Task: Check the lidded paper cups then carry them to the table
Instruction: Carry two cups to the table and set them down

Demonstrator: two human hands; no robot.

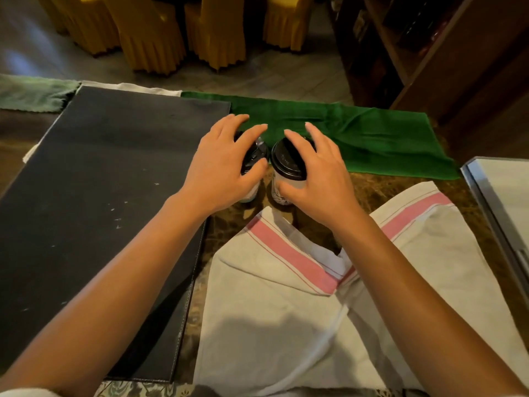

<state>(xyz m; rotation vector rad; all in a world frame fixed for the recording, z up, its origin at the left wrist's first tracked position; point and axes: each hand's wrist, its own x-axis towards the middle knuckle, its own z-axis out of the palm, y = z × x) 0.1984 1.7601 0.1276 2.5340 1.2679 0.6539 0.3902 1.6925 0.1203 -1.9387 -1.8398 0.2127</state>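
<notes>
Two white paper cups with black lids stand side by side on the brown marble counter [372, 193]. My left hand [220, 167] lies over the left cup [254, 160] with its fingers spread across the lid and the thumb by the lid's rim. It hides most of that cup. My right hand [320, 179] reaches around the right cup [287, 161]. Its thumb touches the cup's wall under the lid, and its fingers stretch out straight past the far side. Neither hand has its fingers wrapped around a cup.
A black leather mat [100, 181] covers the counter on the left. A green cloth [372, 138] lies behind the cups, and a white towel with pink stripes [286, 296] lies in front. A metal tray [492, 196] sits at the right edge. Yellow-covered chairs [154, 32] and a wooden shelf [429, 53] stand beyond.
</notes>
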